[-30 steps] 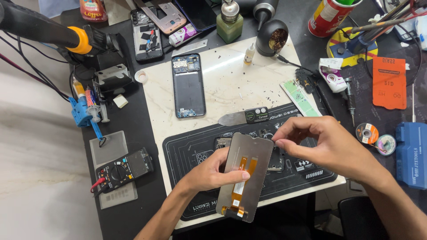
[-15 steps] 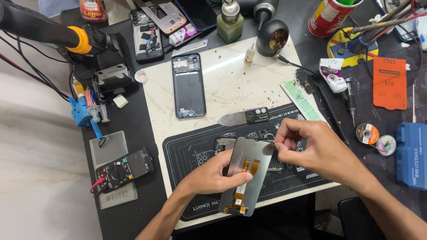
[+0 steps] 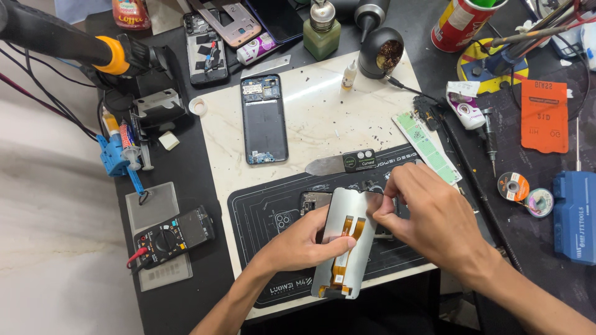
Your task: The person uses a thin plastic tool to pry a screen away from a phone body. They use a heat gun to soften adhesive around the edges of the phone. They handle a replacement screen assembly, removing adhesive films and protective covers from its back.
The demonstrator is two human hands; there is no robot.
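Now two hands (image 3: 310,245) (image 3: 428,214) hold one phone screen (image 3: 347,248).

Two hands (image 3: 304,245) (image 3: 428,217), one screen panel (image 3: 347,248), one multimeter (image 3: 174,239)

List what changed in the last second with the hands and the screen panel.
The right hand moved left and closed its fingertips on the upper right edge of the screen panel, where before it hovered just above. The left hand kept its hold on the panel's middle, with only a slight tilt. The open phone body and multimeter stayed put.
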